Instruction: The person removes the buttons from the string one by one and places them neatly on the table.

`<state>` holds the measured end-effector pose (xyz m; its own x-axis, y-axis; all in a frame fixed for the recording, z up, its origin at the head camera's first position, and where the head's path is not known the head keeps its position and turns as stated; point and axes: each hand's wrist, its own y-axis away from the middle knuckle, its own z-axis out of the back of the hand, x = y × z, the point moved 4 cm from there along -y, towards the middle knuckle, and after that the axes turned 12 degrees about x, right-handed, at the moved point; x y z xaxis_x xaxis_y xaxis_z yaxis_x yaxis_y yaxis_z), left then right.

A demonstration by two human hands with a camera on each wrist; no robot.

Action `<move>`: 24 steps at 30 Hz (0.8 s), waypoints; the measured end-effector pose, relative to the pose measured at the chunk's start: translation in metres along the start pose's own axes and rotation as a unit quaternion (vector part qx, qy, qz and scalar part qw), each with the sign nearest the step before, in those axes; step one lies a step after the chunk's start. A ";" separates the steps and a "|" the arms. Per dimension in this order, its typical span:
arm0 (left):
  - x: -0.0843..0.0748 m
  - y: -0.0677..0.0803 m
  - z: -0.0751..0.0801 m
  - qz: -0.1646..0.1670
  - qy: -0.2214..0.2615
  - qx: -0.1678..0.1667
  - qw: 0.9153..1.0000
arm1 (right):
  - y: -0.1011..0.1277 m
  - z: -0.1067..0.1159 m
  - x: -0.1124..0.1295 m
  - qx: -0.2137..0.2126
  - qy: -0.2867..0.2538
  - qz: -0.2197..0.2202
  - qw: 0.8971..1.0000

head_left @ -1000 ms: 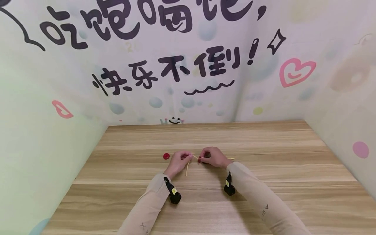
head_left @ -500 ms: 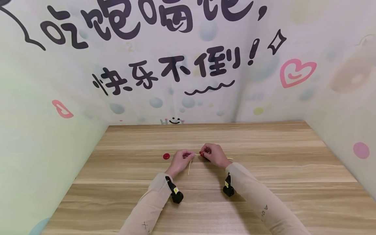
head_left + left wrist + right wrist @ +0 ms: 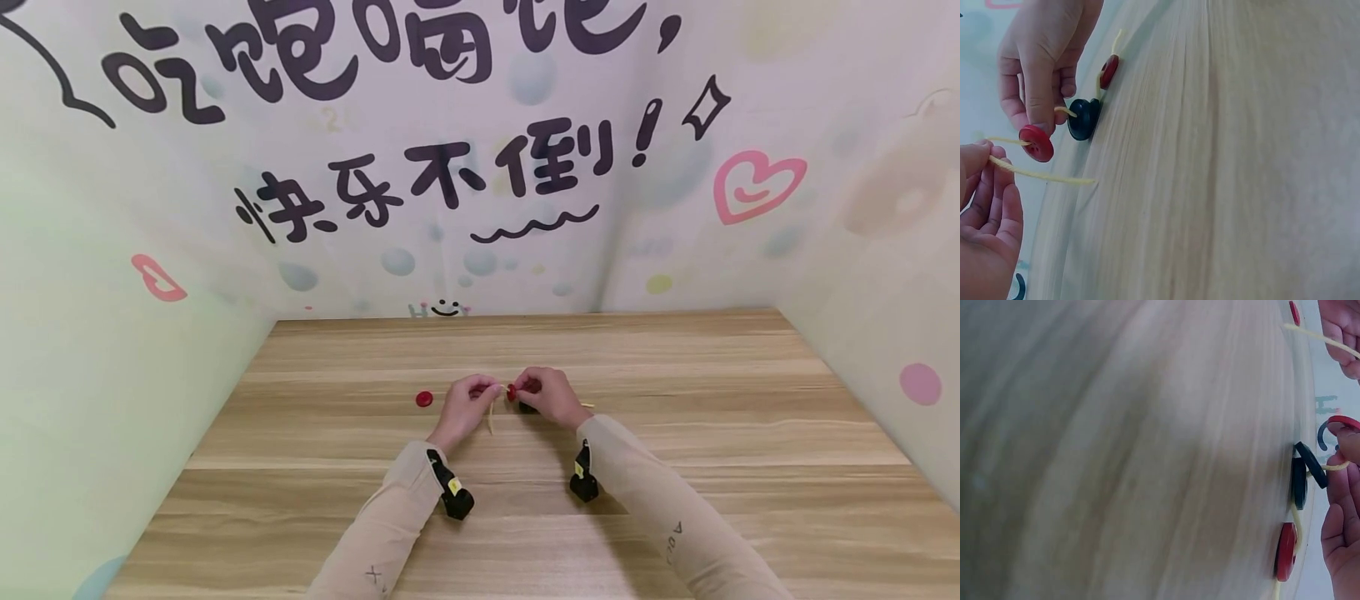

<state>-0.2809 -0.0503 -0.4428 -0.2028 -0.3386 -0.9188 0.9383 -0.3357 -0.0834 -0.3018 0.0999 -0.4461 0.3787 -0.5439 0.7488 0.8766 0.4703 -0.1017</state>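
My left hand (image 3: pixel 467 406) pinches a yellow cord (image 3: pixel 1047 177) between thumb and finger, and the cord's free end hangs down past the fingers. Just to its right, my right hand (image 3: pixel 552 395) pinches a red button (image 3: pixel 1036 144) that has the cord running through it. Further along the same cord come two dark buttons (image 3: pixel 1299 482), lying against each other low by the table. Beyond them a second threaded red button (image 3: pixel 1285 552) stands tilted on the tabletop. One loose red button (image 3: pixel 424 399) lies flat on the table, left of my left hand.
The wood-grain table (image 3: pixel 480 533) reaches back to a printed wall cloth (image 3: pixel 360 275), with more cloth at both sides. A black wrist camera (image 3: pixel 455 500) sits on the left sleeve, and another wrist camera (image 3: pixel 583 485) on the right.
My left hand has moved right, towards the right hand, drawing the hanging cord end along with it. The right hand has lifted slightly away from me with the red button. The loose button stays put.
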 end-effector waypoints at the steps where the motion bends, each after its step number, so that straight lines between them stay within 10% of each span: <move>1: 0.000 0.000 0.000 -0.002 0.003 0.000 1.000 | 0.000 0.000 0.000 -0.002 0.004 0.000 1.000; 10: 0.005 0.001 -0.002 0.013 -0.017 0.029 0.999 | 0.001 0.001 0.000 -0.017 0.065 -0.004 0.998; 24: 0.010 0.000 -0.012 0.022 -0.036 0.076 0.996 | 0.002 0.002 0.002 -0.028 0.014 -0.008 0.999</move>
<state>-0.2793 -0.0435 -0.4564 -0.1871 -0.4161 -0.8899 0.8949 -0.4457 0.0203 -0.3000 0.1012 -0.4440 0.3711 -0.5711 0.7322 0.8977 0.4222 -0.1257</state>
